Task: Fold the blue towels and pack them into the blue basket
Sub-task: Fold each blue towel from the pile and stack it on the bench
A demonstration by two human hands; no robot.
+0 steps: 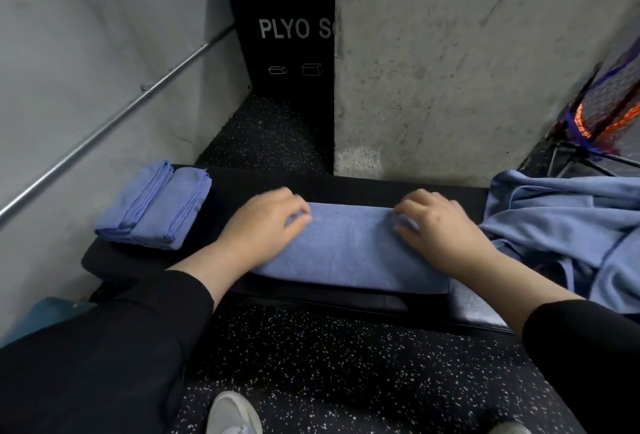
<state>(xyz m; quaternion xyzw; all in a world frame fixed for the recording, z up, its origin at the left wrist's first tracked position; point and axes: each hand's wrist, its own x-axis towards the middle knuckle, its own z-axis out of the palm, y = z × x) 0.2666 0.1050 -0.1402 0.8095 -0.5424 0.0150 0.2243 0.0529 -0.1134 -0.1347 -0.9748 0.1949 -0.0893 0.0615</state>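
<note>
A blue towel (349, 253), folded into a long strip, lies across the black padded bench (346, 188) in front of me. My left hand (266, 222) sits on its left end with fingers curled into the fabric near the far edge. My right hand (440, 229) holds the right end the same way, fingers bent into the cloth. Two folded blue towels (156, 208) are stacked side by side on the bench's left end. A loose heap of unfolded blue towels (568, 226) covers the right end. A teal-blue object (41, 316), possibly the basket, shows at the lower left.
A concrete pillar (467, 70) rises right behind the bench, with a black plyo box (287, 35) in the gap to its left. A metal rail (104, 129) runs along the left wall. A netted rack (595, 115) stands far right. My shoe (232, 413) is on the speckled floor.
</note>
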